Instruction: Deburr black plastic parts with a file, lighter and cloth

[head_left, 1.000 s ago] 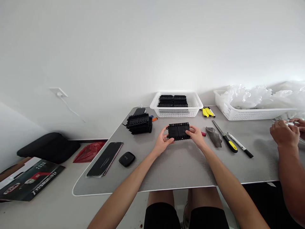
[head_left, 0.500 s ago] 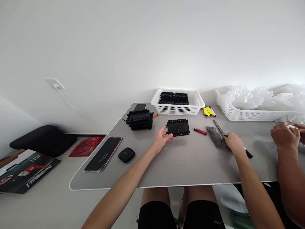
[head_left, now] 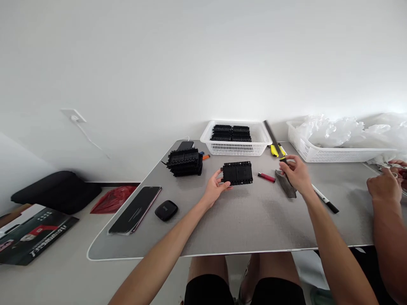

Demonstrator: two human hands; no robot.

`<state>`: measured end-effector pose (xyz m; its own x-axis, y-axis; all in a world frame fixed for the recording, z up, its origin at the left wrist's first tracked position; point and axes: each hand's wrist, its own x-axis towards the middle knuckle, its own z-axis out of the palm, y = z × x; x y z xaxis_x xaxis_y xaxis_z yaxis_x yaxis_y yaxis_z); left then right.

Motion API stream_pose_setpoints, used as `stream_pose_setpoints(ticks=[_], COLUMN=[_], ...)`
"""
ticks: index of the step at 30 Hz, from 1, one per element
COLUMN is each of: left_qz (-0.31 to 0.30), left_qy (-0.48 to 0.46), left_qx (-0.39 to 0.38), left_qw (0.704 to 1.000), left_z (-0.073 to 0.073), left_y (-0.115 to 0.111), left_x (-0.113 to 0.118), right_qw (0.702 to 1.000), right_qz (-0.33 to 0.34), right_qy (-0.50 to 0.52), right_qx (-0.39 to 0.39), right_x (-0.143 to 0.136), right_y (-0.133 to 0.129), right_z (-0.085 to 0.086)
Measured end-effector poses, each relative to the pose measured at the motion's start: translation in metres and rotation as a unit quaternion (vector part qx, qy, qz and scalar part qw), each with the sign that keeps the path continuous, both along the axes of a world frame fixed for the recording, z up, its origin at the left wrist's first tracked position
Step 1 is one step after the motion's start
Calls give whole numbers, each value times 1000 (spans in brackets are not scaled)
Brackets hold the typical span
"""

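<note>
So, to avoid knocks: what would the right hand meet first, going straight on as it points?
Likely the yellow-handled tool near the left white basket; depth is unclear, so the hand might pass above.

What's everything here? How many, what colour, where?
Table: one, grey, centre
Held panel: one, black, left hand
Other panels: several, black, table stack, left basket
Baskets: two, white, by wall
Clear plastic: uncounted, whitish, right basket
File: one, dark, right hand
Scrap: one, grey, near right hand
Marker: one, mostly white, right of scrap
Lighter: one, red, left of scrap
Yellow items: some, yellow, between baskets
Phone: one, black, table's left
Case: one, black, beside phone
Orange item: one, orange, beside stack
Socket: one, white, wall
Bundle: one, black, floor
Plastic bag: one, red, floor
Box: one, dark, floor
Co-worker's hands: two, far right
Own legs: two, black shorts, below
Own hands: two, at table
</note>
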<state>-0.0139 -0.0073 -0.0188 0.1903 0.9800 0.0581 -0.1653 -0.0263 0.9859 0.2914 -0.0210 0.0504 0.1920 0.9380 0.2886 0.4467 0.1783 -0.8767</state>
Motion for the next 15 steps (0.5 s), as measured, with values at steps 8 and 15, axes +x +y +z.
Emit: stream_pose_setpoints(ticks=[8, 15], left_qz=[9, -36], left_qy=[-2, -37], left_qx=[-11, -30], left_qw=[1000, 998], left_z=[-3, -6], left_y=[0, -1], left_x=[-1, 1], right_qw=[976, 978], right_qz=[109, 45], right_qy=[184, 202], right_qx=[-42, 7], right_x=[-85, -82], right_y=[27, 17], right_z=[-63, -72])
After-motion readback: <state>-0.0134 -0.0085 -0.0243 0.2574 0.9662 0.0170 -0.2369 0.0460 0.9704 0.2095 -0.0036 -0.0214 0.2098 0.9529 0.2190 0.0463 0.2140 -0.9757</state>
